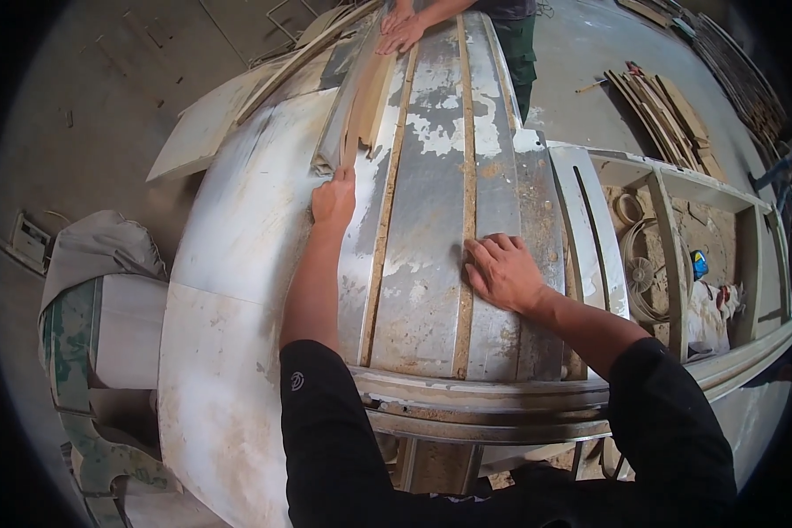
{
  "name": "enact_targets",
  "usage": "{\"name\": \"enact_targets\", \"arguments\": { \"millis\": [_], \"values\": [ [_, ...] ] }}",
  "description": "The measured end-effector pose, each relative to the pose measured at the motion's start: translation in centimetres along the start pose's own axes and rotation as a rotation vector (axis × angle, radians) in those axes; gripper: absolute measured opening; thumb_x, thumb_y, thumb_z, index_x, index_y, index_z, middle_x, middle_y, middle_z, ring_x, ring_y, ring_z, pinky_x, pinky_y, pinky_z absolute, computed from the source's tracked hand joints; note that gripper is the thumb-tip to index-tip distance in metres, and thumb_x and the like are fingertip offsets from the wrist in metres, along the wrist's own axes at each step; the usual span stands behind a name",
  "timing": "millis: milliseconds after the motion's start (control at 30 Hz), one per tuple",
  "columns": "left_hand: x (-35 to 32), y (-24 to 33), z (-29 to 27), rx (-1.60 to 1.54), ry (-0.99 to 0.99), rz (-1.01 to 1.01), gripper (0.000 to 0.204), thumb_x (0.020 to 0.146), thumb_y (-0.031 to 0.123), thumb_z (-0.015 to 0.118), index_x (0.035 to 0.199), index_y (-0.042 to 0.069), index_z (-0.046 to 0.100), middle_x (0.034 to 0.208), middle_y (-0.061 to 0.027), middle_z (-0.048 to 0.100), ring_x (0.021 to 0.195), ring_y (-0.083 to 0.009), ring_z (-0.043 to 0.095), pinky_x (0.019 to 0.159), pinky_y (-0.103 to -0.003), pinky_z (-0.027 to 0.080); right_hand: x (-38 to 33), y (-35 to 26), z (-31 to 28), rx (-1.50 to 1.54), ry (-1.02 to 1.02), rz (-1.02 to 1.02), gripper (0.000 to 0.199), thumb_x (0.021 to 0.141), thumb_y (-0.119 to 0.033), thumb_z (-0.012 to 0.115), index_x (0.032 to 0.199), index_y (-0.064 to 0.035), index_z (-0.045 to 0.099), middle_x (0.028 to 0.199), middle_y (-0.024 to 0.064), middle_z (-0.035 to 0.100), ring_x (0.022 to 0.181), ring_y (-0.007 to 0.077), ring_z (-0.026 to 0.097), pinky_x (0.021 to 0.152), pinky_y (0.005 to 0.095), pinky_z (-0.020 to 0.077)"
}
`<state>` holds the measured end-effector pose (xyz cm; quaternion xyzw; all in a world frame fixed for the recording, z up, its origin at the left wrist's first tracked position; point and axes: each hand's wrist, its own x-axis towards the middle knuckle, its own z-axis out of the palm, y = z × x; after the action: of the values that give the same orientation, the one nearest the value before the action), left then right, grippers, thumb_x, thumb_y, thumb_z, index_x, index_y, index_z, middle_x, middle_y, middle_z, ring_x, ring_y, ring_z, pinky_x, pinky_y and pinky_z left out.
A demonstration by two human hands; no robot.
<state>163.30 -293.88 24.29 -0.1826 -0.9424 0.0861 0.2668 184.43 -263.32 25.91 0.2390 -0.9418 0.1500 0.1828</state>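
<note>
A metal table point(427, 242) bears a board point(356, 119), left fingers point(347, 175) gripping its near end, right fingers point(491, 252) spread.

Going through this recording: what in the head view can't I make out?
In the head view:
- Left hand: most fingertips, hidden by the back of the hand.
- Wooden strip: far end, lost around the co-worker's hands and the top edge.
- Co-worker: head, cut off by the top edge.
- Blue item: too small to identify.

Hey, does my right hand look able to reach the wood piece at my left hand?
Probably yes: the right hand rests on the metal surface, with nothing visible standing between it and the wood piece.
</note>
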Motion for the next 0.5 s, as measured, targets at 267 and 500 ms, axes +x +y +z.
{"name": "enact_targets", "arguments": {
  "millis": [267,500],
  "values": [
    [0.07,-0.11,0.14,-0.009,-0.012,-0.011,0.02,0.085,0.009,0.052,0.104,0.006,0.059,0.097,-0.0108,0.066,0.067,-0.0298,0.069,0.057,-0.041,0.057,0.0,0.0,0.07,0.0,0.0,0.006,0.039,0.088,-0.028,0.055,0.119,-0.0045,0.054,0.1,0.0106,0.061,0.101,0.026,0.056,0.088,0.041,0.0412],
    [0.1,0.03,-0.3,-0.02,-0.122,-0.075,0.031,0.084,0.006,0.05,0.113,0.008,0.06,0.118,-0.0085,0.063,0.071,-0.0318,0.069,0.062,-0.043,0.056,-0.03,0.0,0.14,0.002,-0.009,0.008,0.039,0.089,-0.028,0.055,0.12,-0.0042,0.053,0.102,0.0111,0.061,0.103,0.0262,0.055,0.089,0.041,0.0411]
  ]
}}
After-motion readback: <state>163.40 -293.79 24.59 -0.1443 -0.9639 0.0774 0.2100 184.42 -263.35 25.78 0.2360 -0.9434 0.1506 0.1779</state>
